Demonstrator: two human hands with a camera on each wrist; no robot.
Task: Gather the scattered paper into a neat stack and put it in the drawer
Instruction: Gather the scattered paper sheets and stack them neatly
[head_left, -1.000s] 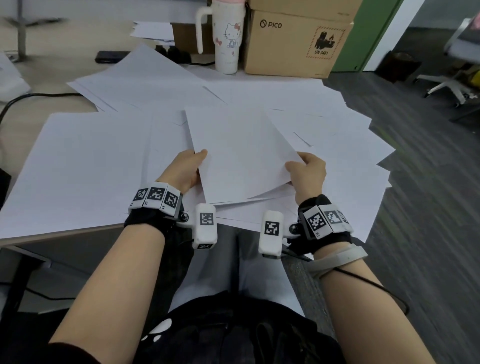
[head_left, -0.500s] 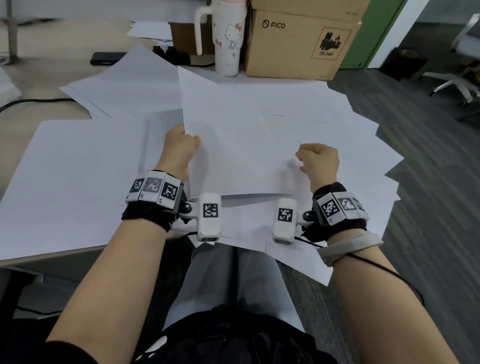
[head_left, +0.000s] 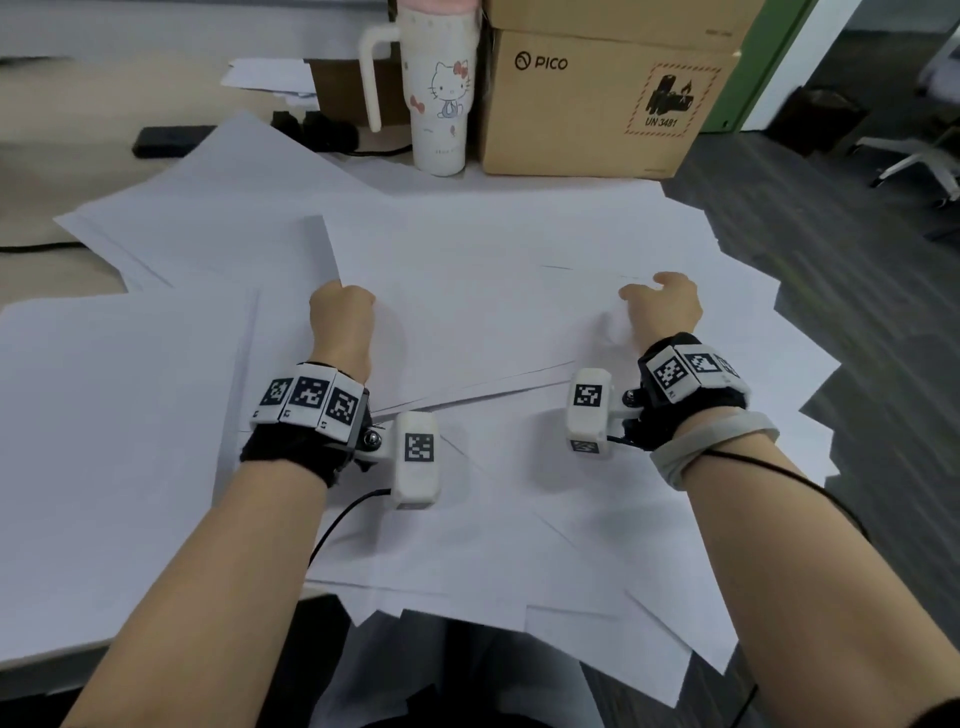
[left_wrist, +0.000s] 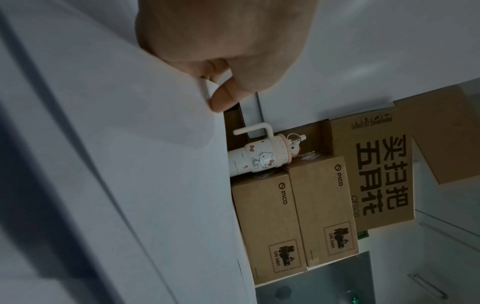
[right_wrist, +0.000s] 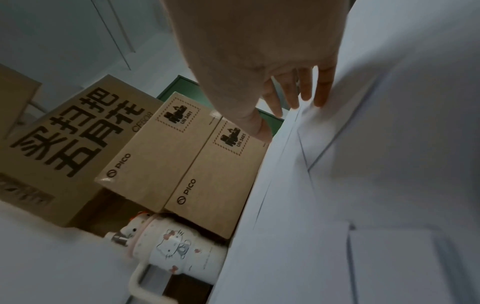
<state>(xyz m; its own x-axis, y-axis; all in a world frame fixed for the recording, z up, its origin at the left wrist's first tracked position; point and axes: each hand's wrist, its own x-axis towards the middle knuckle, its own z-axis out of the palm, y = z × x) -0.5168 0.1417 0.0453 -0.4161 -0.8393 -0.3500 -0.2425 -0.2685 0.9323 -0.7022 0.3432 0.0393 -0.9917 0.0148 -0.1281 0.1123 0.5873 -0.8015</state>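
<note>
Several white paper sheets lie fanned and overlapping across the table, some hanging over its near and right edges. My left hand is curled at the left edge of the topmost sheet. In the left wrist view its thumb and fingers pinch that paper edge. My right hand lies further right on the pile. In the right wrist view its straight, spread fingers touch the paper and hold nothing. No drawer is in view.
A Hello Kitty tumbler and stacked PICO cardboard boxes stand at the back of the table. A black device and cable lie at the back left. Grey floor and an office chair are to the right.
The sheets held up in both hands came forward and down onto the pile. My right hand let go, opened and slid right. My left hand still pinches the edge.
</note>
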